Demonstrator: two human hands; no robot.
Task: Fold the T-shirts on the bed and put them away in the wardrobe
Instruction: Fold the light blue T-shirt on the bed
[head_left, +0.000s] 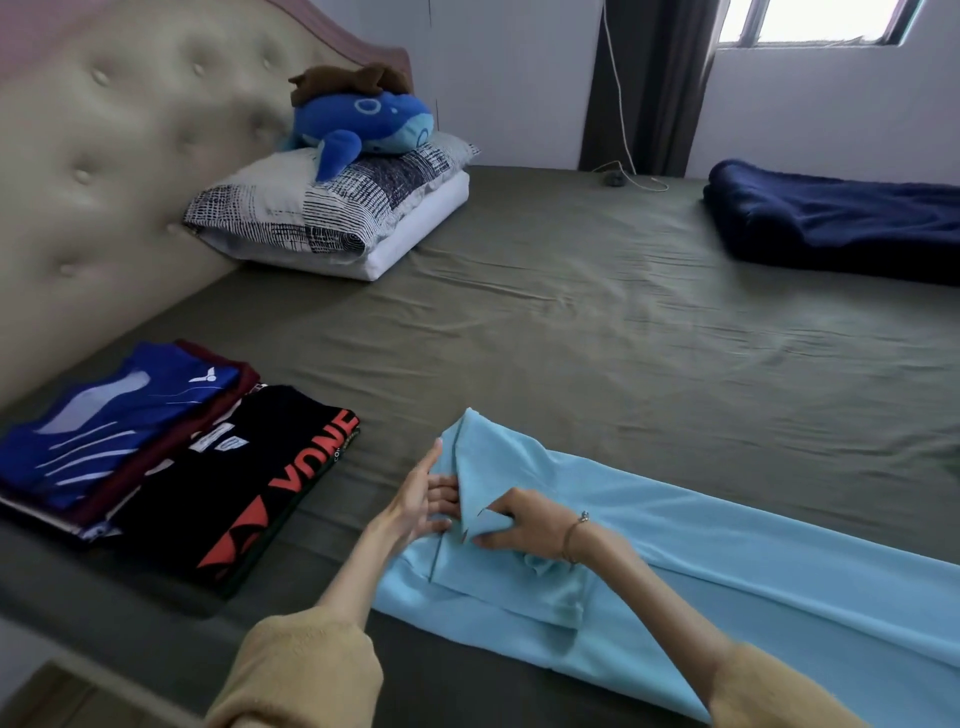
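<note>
A light blue T-shirt lies stretched across the olive bed sheet, its sides folded in lengthwise. At its collar end my right hand pinches a fold of the blue cloth. My left hand lies with straight fingers against the raised collar edge, fingertips slipped under the fabric. To the left sits a folded black T-shirt with red lettering. Beside it is a pile topped by a folded blue T-shirt over a maroon one.
Stacked pillows with a blue plush whale lean near the padded headboard. A folded navy blanket lies at the far right. A white cable trails onto the bed below the dark curtain.
</note>
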